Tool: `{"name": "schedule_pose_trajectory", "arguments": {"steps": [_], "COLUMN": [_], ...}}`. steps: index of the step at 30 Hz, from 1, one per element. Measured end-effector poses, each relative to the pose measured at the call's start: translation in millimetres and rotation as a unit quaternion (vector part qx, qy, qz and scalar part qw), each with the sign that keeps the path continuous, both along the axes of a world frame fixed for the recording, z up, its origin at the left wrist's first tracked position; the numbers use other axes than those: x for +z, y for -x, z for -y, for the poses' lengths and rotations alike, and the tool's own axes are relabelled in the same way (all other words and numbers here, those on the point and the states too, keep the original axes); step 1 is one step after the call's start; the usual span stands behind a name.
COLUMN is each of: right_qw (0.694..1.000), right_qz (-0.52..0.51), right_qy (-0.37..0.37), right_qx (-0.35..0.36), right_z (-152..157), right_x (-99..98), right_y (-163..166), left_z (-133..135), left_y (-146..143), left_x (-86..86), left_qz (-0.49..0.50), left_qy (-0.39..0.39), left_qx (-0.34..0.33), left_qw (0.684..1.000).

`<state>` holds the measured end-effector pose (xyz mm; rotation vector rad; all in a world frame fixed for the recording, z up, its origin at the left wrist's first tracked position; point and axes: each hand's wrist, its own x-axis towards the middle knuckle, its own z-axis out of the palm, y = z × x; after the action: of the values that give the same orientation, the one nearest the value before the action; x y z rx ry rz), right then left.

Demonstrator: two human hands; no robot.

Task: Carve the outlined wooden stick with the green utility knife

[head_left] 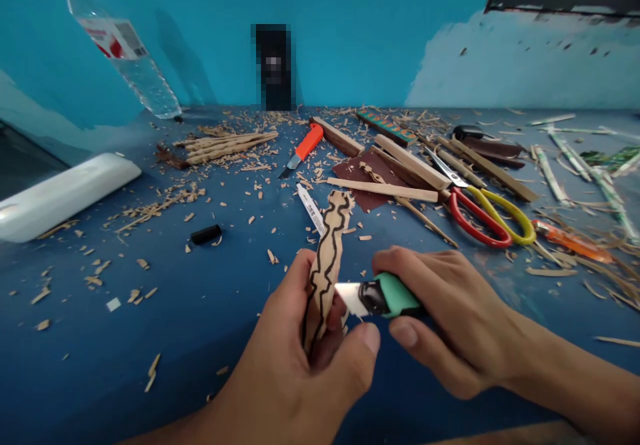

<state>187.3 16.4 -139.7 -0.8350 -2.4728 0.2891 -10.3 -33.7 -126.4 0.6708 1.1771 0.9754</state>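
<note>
My left hand (295, 358) is closed around the lower end of a flat wooden strip (330, 245) with wavy black lines drawn on it, holding it upright and pointing away from me. My right hand (450, 311) grips a green-handled utility knife (385, 296). Its blade lies against the right edge of the strip, just above my left thumb. A white marker pen (311, 209) lies on the blue table (200, 311) just behind the strip.
Wood shavings litter the table. Red-and-yellow scissors (480, 215), an orange-handled knife (305, 146), wooden sticks (385, 189), sandpaper (365, 171) and carved pieces (225, 146) lie behind. A water bottle (125, 51) leans at the back left, a white object (60, 195) at the left.
</note>
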Motion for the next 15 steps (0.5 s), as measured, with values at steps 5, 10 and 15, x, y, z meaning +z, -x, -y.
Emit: {"name": "schedule_pose_trajectory", "arguments": {"steps": [5,10,15], "right_qw": [0.999,0.998,0.997], "right_qz": [0.015,0.02,0.03], "right_qy": [-0.04,-0.054,-0.06], "right_qx": [-0.012,-0.015,-0.027], "right_z": [4.8,6.8,9.3], "right_x": [-2.0,-3.4,-4.1], "right_y": [5.4,7.3,8.7], "left_z": [-0.1,-1.2,-6.6], "left_y": [-3.5,-3.1,6.6], "left_x": [0.2,0.5,-4.5], "left_qz": [-0.008,-0.026,-0.111], "left_qy": [0.004,-0.03,-0.13], "left_qx": [-0.017,-0.046,-0.13], "left_qw": [1.0,0.998,0.977]}}
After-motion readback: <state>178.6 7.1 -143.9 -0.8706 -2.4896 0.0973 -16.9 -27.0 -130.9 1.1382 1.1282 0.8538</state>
